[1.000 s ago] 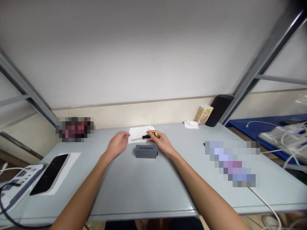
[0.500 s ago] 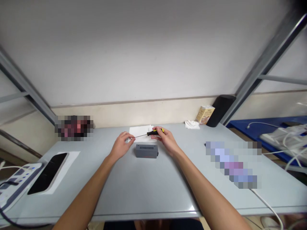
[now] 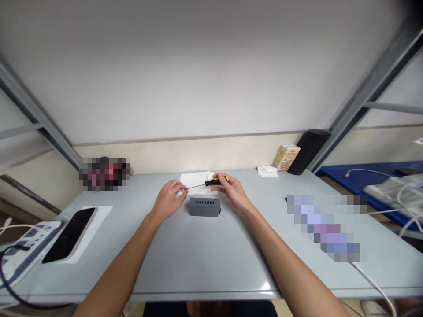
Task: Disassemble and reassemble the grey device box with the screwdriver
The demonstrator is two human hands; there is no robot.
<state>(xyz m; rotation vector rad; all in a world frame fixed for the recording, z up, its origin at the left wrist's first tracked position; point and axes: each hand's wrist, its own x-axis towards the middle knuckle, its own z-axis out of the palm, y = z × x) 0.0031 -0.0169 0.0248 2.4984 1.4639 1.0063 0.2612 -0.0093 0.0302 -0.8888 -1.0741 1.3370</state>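
Note:
My right hand is closed round the black and yellow handle of a screwdriver. The thin shaft points left and slightly down. At its tip, the fingers of my left hand are pinched together; whatever they hold there is too small to make out. Just below and between the hands, a dark grey metal box with a row of slots sits on the table, touched by neither hand. Behind the screwdriver lies a white sheet of paper, partly covered by the hands.
A phone lies on white paper at the left, beside a power strip. Toward the back right stand a crumpled tissue, a small carton and a black cylinder. Blurred-out items lie at both sides of the grey table.
The view has shifted a little, so everything appears slightly further right. Both hands keep the same hold, with the screwdriver tip still at the left fingertips.

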